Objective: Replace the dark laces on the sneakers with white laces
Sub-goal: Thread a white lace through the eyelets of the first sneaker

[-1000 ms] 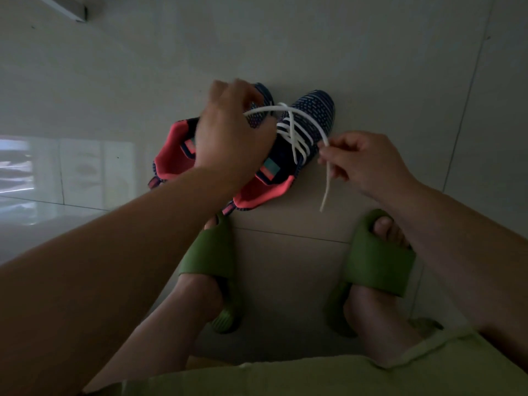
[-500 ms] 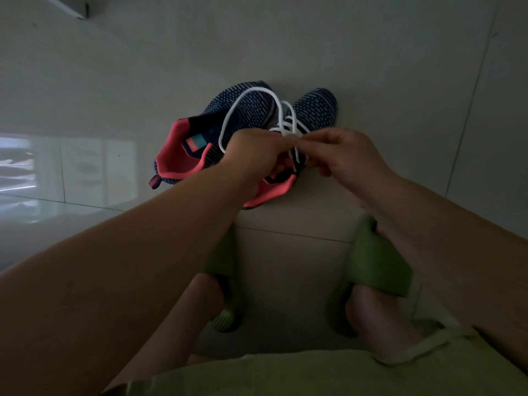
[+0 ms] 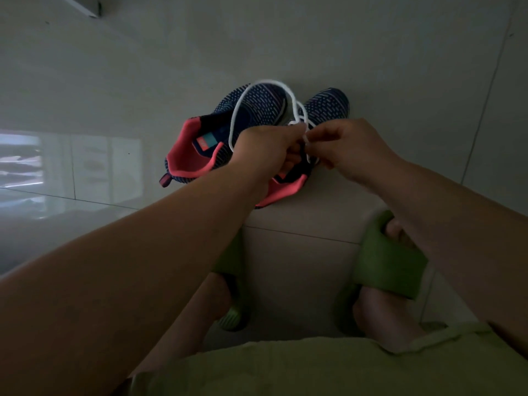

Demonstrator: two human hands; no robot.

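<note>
Since hands met, left hand [image 3: 264, 150], right hand [image 3: 347, 148] still pinching white lace [image 3: 258, 85]

Dim room; glossy pale tiled floor [image 3: 371, 52] mirrors a bright window reflection [image 3: 23, 161].

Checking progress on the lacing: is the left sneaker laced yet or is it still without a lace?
Unlaced, as far as shows: the left sneaker shows no lacing; the white lace only loops over it from the left hand.
</note>
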